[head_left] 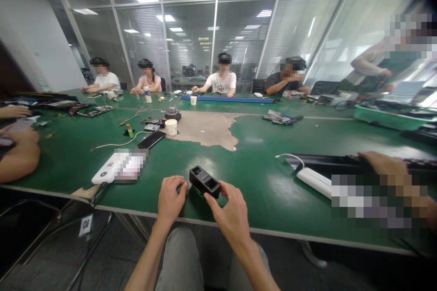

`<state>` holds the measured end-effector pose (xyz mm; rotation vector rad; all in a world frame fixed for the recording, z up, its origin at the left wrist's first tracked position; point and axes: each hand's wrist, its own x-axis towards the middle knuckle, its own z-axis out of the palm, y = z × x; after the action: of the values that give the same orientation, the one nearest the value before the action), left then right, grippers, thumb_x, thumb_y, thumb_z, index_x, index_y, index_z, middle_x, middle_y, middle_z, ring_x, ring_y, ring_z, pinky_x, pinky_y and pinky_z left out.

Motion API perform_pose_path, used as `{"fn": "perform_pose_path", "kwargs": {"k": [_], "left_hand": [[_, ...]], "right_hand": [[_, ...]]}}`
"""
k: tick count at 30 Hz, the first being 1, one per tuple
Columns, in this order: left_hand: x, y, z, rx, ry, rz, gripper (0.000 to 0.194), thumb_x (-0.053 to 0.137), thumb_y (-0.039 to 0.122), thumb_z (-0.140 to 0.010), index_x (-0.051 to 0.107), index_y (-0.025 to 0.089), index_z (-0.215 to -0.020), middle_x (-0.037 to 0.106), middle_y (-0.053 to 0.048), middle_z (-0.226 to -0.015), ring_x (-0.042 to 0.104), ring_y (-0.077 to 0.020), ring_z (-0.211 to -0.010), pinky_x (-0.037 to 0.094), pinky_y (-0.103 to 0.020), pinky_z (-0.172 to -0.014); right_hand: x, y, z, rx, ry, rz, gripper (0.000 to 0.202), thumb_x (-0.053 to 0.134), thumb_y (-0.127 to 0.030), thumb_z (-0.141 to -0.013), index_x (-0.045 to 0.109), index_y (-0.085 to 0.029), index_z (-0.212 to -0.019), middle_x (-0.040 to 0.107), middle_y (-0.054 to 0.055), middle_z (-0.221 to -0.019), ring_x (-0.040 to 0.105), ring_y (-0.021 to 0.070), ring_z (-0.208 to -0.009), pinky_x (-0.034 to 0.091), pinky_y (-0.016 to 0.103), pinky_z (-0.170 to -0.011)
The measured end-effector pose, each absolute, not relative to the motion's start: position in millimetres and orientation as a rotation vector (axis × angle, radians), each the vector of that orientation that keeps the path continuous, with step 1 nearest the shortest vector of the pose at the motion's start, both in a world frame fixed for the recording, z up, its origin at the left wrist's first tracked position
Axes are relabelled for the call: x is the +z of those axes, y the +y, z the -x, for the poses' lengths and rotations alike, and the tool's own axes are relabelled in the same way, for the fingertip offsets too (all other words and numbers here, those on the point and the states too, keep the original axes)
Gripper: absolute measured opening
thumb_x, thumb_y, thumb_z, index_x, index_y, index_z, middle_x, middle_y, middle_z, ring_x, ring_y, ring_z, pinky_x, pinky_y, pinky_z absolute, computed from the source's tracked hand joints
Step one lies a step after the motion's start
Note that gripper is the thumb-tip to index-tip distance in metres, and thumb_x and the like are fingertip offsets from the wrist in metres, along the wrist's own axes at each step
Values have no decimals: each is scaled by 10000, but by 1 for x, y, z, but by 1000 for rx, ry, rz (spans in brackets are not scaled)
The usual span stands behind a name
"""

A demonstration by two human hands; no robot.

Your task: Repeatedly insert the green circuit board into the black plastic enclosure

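The fingers of our right hand (pixel 232 204) pinched the near right end of a black box (pixel 205 181), thumb low on its long side, while the fingers of our left hand (pixel 172 198) were curled inward just beside the opposite side; whether they touched the box or hid anything small, we could not tell. The box was close to the near edge of the bench (pixel 266 200), and we could not tell whether it rested flat or was tipped up. With one end gripped, we judged, it could swivel and slip if the pinch loosened, and so near that edge it could go over. Its shell looked like hard, dark plastic, a long block with crisp corners and rectangular openings on top. Leftward along the near edge lay a smooth, rounded white device (pixel 105 170); farther in were a flat, glossy phone (pixel 152 140) and, just past it, a paper cup (pixel 171 127), thin-walled and easily knocked, a risk to the phone if it held liquid, which we could not see. Beyond, the bench's glossy green gave way to a dull beige patch (pixel 208 129), whose ragged border might have snagged anything slid across it.
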<state>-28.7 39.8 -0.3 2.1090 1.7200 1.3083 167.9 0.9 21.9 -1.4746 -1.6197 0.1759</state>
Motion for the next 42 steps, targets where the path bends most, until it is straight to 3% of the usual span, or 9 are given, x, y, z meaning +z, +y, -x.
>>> {"fn": "perform_pose_path", "kwargs": {"k": [19, 25, 35, 42], "left_hand": [[1, 39, 28, 1329, 1723, -2083, 178, 548, 300, -901, 674, 235, -792, 703, -41, -1004, 588, -230, -1012, 452, -411, -927], [0, 40, 28, 1357, 1729, -2054, 157, 549, 313, -900, 687, 244, -928, 707, -41, -996, 591, -237, -1003, 456, -412, -923], [0, 39, 28, 1329, 1733, -2076, 180, 553, 323, -903, 678, 238, -806, 701, -44, -1008, 583, -234, -1021, 453, -420, -934], [0, 40, 29, 1316, 1712, -2096, 182, 547, 305, -902, 676, 239, -792, 703, -44, -1000, 588, -234, -1010, 461, -419, -918]], "right_hand": [[16, -1, -171, 272, -1733, 1526, 360, 633, -333, -822, 606, -193, -1153, 675, 89, -1105, 592, 277, -1013, 475, 431, -896], [8, 0, -170, 254, -1703, 1511, 600, 675, -427, -800, 522, -163, -1316, 631, 122, -1234, 560, 296, -1127, 453, 449, -969], [7, 4, -163, 218, -1660, 1507, 344, 656, -382, -811, 623, -188, -1094, 683, 87, -1049, 582, 268, -962, 473, 417, -867], [29, 4, -160, 249, -1561, 1448, 368, 658, -425, -799, 646, -202, -1091, 691, 89, -1014, 611, 255, -941, 480, 393, -857]]}}
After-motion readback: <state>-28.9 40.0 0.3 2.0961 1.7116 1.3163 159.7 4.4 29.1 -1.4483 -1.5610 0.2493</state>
